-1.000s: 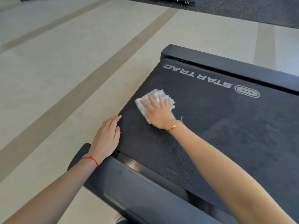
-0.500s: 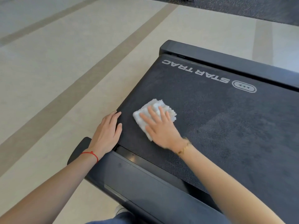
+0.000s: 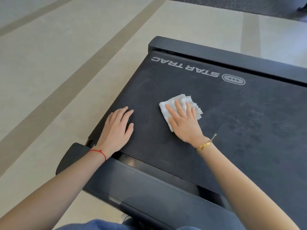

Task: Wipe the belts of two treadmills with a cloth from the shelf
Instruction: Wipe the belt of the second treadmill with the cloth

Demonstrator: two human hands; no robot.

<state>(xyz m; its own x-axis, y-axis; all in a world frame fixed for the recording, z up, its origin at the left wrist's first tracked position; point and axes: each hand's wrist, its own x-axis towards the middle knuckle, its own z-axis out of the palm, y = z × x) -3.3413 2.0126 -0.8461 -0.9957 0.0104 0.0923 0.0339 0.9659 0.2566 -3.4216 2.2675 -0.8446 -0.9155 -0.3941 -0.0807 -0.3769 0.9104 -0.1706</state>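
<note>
1. Leftmost, the left hand (image 3: 117, 128) lies palm down near the left edge of the treadmill belt (image 3: 232, 130), fingers spread slightly apart and flat, holding nothing. A red string bracelet (image 3: 99, 152) circles its wrist, and the forearm runs back toward the lower left corner.
2. Just below that wrist, the black end cover (image 3: 149, 188) of the treadmill crosses the near end of the belt, its rounded corner jutting out over the pale floor (image 3: 49, 80).
3. Further right, well apart from the left hand, the white cloth (image 3: 182, 103) lies bunched on the belt. It sits directly under the right hand (image 3: 184, 123); its far edge and right side stick out past the fingertips, and a corner shows beside the thumb.
4. The right hand presses flat on the cloth, fingers extended and a little fanned, not curled around it. A gold bracelet (image 3: 205, 145) hangs at the wrist, and the arm stretches back to the lower right.
5. Beyond the cloth, the lettering "STAR TRAC" (image 3: 184, 67) reads upside down across the belt, with an oval logo (image 3: 233, 79) to its right.
</note>
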